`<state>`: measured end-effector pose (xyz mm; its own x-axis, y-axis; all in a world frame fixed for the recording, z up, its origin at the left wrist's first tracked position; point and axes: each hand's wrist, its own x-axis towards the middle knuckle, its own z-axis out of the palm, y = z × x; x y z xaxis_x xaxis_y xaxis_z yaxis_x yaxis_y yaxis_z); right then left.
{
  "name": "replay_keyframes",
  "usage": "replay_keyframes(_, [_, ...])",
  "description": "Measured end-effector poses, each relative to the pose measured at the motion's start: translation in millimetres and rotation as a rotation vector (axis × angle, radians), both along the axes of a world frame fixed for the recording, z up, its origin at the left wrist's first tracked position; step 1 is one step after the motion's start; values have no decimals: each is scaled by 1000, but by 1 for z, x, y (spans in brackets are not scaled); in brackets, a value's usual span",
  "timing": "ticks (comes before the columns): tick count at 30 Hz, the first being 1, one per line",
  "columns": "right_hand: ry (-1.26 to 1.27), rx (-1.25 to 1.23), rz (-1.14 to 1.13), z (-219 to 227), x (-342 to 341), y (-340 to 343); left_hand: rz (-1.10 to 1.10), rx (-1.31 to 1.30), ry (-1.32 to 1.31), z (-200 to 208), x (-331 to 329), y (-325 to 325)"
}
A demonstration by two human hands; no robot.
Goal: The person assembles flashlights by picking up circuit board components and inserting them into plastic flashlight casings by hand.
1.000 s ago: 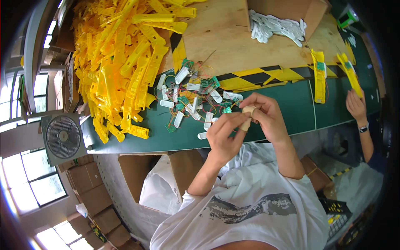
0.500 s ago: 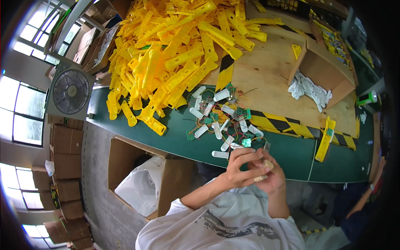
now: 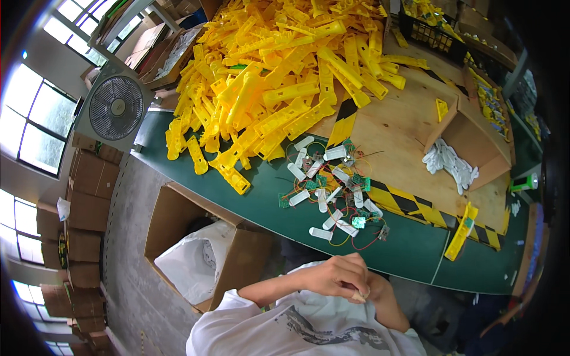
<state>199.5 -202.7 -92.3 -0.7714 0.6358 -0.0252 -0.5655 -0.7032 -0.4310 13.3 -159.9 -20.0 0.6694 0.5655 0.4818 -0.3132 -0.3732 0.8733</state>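
Note:
My left hand (image 3: 338, 276) is at the table's near edge, in front of my chest. Its fingers are bent and pressed together against my right hand (image 3: 380, 292), which is mostly behind it. A pale beige covering (image 3: 358, 296) shows at the fingertips where both hands meet; what is pinched there is hidden. Just beyond the hands lies a tangle of white oblong plastic pieces (image 3: 321, 234), green circuit boards (image 3: 358, 222) and thin coloured wires. A small metallic part (image 3: 383, 232) on a red wire is closest to my hands.
A large heap of yellow plastic housings (image 3: 267, 95) covers the far left of the green table (image 3: 237, 204). One yellow housing (image 3: 461, 232) lies at right. A tipped cardboard box (image 3: 487, 133) spills white pieces (image 3: 451, 166). Below the edge stands an open carton (image 3: 237, 261) with a white bag.
Both hands have drawn back from the wired parts toward my body and closed together. The small metallic part, earlier at my fingertips, now lies on the table. The view has shifted.

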Motion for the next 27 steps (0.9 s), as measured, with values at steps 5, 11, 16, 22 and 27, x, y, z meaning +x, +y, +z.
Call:
replay_keyframes(5, [32,19,195,-11,0,-1,-138,15,5,-6,5,-7])
replay_keyframes(11, [70,33,352,-23,5,-11,-83,144,258,28,-16,64])
replay_keyframes(16, [-7,38,68,-14,8,-10,1065,561,832,19,-80,218])
replay_keyframes(22, [-62,171,-278,-14,22,-7,897,773,1328,-13,-98,280])
replay_keyframes(27, [-393,195,-545,-18,33,-10,1007,809,1155,-21,-89,268])
